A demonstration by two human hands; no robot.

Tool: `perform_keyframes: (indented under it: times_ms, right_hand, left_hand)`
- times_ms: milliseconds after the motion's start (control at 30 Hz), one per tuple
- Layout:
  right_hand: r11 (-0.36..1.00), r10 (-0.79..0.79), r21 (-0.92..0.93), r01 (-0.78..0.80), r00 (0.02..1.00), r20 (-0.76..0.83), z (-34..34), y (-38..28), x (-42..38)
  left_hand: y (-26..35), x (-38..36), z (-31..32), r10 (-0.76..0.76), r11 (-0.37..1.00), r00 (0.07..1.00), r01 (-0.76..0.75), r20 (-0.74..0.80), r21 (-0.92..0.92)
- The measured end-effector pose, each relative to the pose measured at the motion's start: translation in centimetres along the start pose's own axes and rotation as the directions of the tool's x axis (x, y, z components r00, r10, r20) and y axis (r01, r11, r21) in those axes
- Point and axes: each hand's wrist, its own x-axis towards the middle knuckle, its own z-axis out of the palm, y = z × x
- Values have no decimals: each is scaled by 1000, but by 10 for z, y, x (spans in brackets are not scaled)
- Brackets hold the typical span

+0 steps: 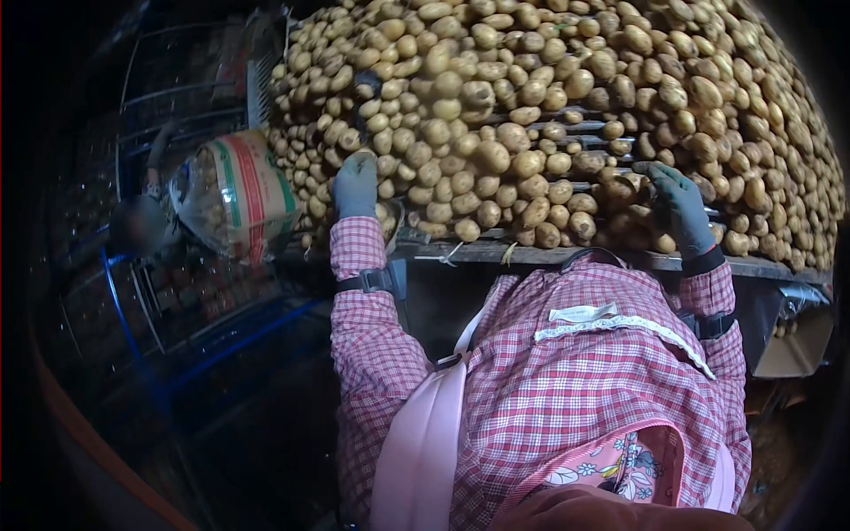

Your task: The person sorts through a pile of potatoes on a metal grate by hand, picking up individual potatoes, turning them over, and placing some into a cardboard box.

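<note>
A large heap of potatoes (496,159) spreads over a slatted sorting table (580,133). My left hand (356,186), in a grey glove, is at the near left edge of the heap. Its fingers are curled, and a bit of a potato (364,153) shows at the fingertips. Over on the right, my gloved right hand (680,205) reaches in from the near edge. The fingers stretch leftward beside dark, dirty potatoes (620,190), apart from one another. The right thumb is hard to make out.
A clear bag of potatoes with a red and green striped label (252,195) stands left of the heap. A wooden edge (496,254) runs along the table front. An open cardboard box (792,341) sits low at right. Blue metal frames (124,301) and a blurred person (142,226) are at left.
</note>
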Motion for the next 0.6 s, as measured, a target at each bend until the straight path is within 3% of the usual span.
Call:
perform_keyframes:
  times_ms: [67,100,200,300,333,467,533,567,600]
  right_hand:
    - [994,90,56,-95,992,89,-4,13,12]
    - [991,115,55,-122,987,116,0,7,13]
    - [982,179,34,-188,967,179,16,6,19]
    - [984,176,-20,-176,966,190,21,18,29]
    - [972,217,48,-230,958,187,25,24,30]
    - [983,177,25,-184,966,188,37,27,29]
    - [977,200,34,-210,962,184,36,24,25]
    - [973,218,34,-228,958,186,34,23,22]
    - [968,236,35,-247,953,189,31,21,18]
  left_hand:
    - [-64,7,-14,10,999,996,-7,-86,40]
    - [-56,-5,-24,-83,984,991,98,-102,151]
    - [-66,-39,-40,-120,979,990,129,-70,159]
    - [-107,-52,-12,-128,989,986,118,-111,-91]
    - [-95,-55,-9,-129,976,984,104,-120,-192]
    - [-16,-54,14,-18,988,999,10,-47,-157]
    - [12,-38,35,97,964,995,-98,-18,-248]
    - [10,-21,49,197,970,980,-197,-18,-143]
    - [19,-9,61,167,970,986,-160,26,-183]
